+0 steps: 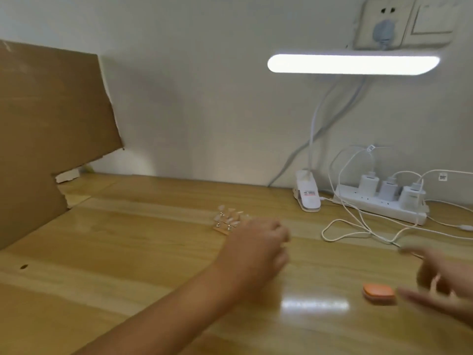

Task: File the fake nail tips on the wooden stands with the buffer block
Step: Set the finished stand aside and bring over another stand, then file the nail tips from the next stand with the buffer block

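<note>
A torn cardboard sheet (51, 139) leans at the far left, its lower edge on the wooden surface (128, 252). Toward the middle, well back from the near edge, the clear nail tips (231, 210) stand up in a small cluster on their wooden stands (221, 229). The left hand (258, 243) reaches in from the lower left and sits just to the right of the cluster, its back covering the cluster's right side. Its fingers are curled under, and motion blur hides whether this grip holds anything or touches the stands.

Further right, a lit white lamp (353, 64) hangs over the surface on a bent neck rising from its clip base (308, 194). A power strip (378, 207) with three plugs lies by the wall, and white cables (343, 231) loop in front of it. A wall socket (384, 24) sits above the lamp.

Near the front right, the orange buffer block (378, 294) lies flat on the surface, well apart from the stands. The right hand (445, 283), blurred, comes in from the right edge with a wide grip, fingers (419, 301) spread and holding nothing. Its lowest finger ends just beside the block's right end.
</note>
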The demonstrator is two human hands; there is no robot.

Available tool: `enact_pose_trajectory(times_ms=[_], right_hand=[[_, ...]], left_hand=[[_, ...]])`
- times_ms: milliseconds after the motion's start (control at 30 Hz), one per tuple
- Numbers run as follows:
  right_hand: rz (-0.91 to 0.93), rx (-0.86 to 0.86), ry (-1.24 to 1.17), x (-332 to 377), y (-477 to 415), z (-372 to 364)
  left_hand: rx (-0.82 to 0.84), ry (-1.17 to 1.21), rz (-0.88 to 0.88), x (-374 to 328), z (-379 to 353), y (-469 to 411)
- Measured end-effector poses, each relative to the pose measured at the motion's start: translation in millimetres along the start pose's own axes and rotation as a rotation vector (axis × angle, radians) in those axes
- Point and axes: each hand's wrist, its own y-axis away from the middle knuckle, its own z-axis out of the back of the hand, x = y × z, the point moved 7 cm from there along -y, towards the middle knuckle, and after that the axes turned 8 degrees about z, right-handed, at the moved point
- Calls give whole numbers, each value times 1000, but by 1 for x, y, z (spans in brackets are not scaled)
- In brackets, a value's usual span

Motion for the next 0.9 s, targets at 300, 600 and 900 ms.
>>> enact_pose_trajectory(times_ms=[300,600,900], right_hand=[[-159,238,94,62,21,-21],[47,-125,-165,99,12,-20],[-352,-113,-1723,89,14,-38]], left_hand=[[142,368,819,189,-36,15],[229,470,685,157,-47,6],[476,499,188,2,-54,0]])
